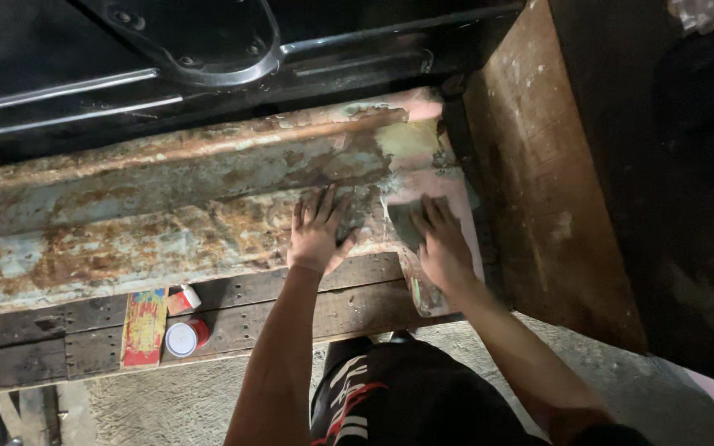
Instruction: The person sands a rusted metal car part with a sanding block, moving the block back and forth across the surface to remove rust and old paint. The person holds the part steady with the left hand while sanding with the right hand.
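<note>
A long, rusted sheet-metal panel (167, 206) with patches of pale blue-green paint and brown corrosion runs from the left edge of the scene to right of centre. Beyond it, on the far side, dark black metal framing (208, 49) with bolts and rails fills the top of the view. To the right stands a tall brown rust-stained wall (539, 190). On the near side, a dark wooden plank ledge (291, 314) runs under the panel, and below that lies rough grey concrete floor (175, 405).

The right end of the panel carries a smooth patch of pink and cream filler (423, 157). The work in hand appears to be rubbing down this patch.

The person's left hand (317, 231) lies flat on the rusted metal just left of the patch, fingers spread wide, holding nothing and seemingly bracing. The right hand (441, 241) presses a small grey square of abrasive sheet (406, 221) against the near part of the filler, fingers laid flat on top of it and close together, not curled around it.

On the ledge at near left lie a flat red and yellow printed packet (144, 326), a small round white-lidded red tin (183, 339) and a smaller red and white container (183, 299) beside them.

By my judgement, any further stroke calls for even pressure across the filler, keeping the sheet flat so the edges blend into the surrounding metal.
</note>
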